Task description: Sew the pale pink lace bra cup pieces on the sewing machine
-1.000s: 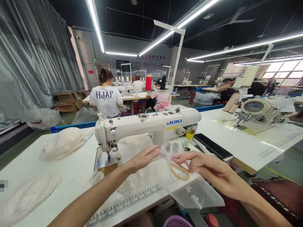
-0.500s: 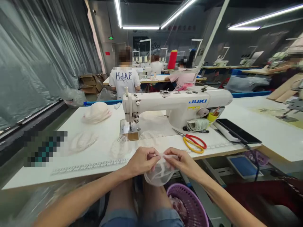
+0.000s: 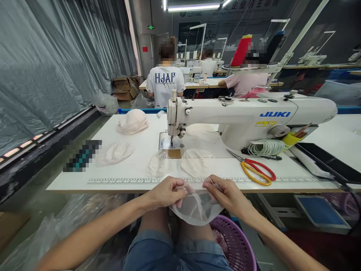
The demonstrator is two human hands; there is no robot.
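One piece of sheer white fabric (image 3: 194,212) is held above the lap, just in front of the near edge of the tabletop (image 3: 146,141). It is pinched by both hands, which are kept a little apart: one side is gripped between thumb and fingers of the left hand (image 3: 166,192), the other by the right hand (image 3: 227,194), and the fabric is let hang between them. Below it, one purple basket (image 3: 242,244) is partly covered.

Along the near edge of the tabletop, one ruler scale (image 3: 124,181) is seen. Behind it, two lace-edged white pieces (image 3: 196,162) are laid side by side near the middle; a third lace-edged piece (image 3: 117,152) is set toward the left edge, and one pile of pale pieces (image 3: 132,122) is placed near the far left corner. One JUKI sewing machine (image 3: 245,120) is mounted toward the far edge. To the right, one pair of scissors (image 3: 255,171), with one red and one yellow handle, is laid near one coil of pale cord (image 3: 266,147) and one yellow cup (image 3: 290,140).
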